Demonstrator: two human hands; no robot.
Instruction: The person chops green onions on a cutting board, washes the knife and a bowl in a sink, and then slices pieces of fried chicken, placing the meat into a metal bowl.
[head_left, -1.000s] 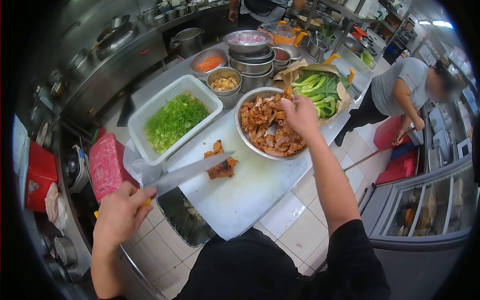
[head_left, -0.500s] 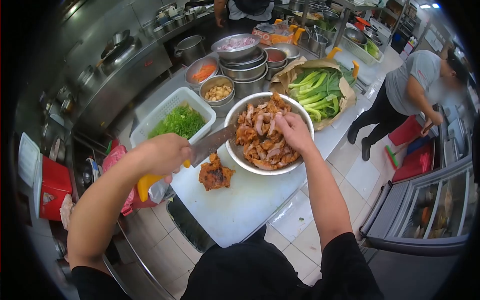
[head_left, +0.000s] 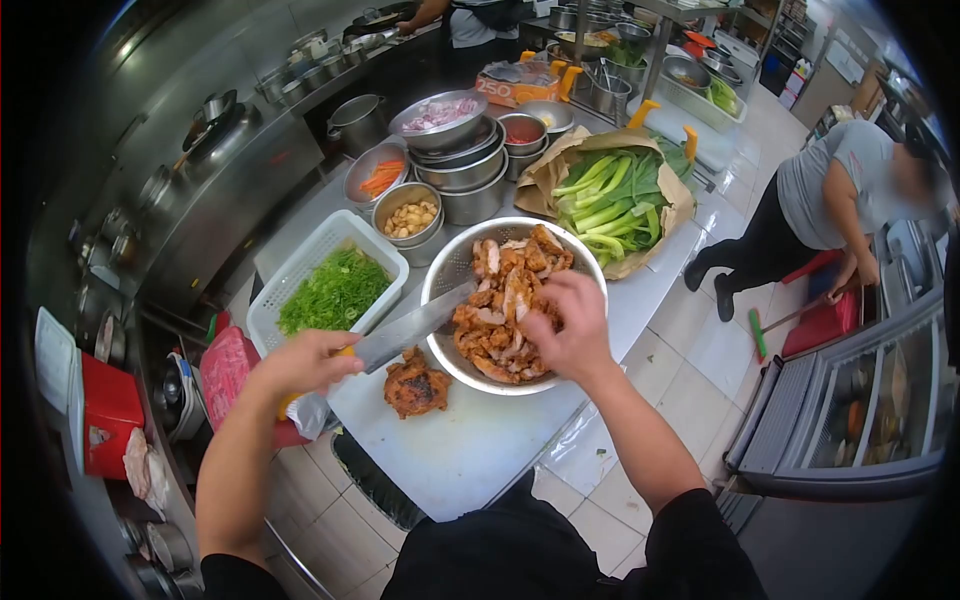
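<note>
My left hand [head_left: 308,362] is wrapped round the yellow handle of a cleaver [head_left: 405,335]. Its blade tip reaches over the rim of a metal colander [head_left: 436,282] heaped with cut pieces of browned chicken [head_left: 500,335]. Above the right side of that heap is my right hand [head_left: 572,325], thumb and fingers apart and curved down, fingertips right at the meat. One uncut piece of charred chicken [head_left: 416,386] lies on the white cutting board [head_left: 450,450], just below the blade.
Beside the colander stand a white basket of shredded greens [head_left: 335,290], a bowl of garlic cloves [head_left: 410,218], stacked bowls and a paper bag of leafy stalks [head_left: 610,200]. A person [head_left: 840,190] bends over on the right; another stands at the back.
My right hand has lifted slightly off the chicken and its fingers have opened. The cleaver blade now lies further over the colander. The whole view has shifted, and the person at right bends lower.
</note>
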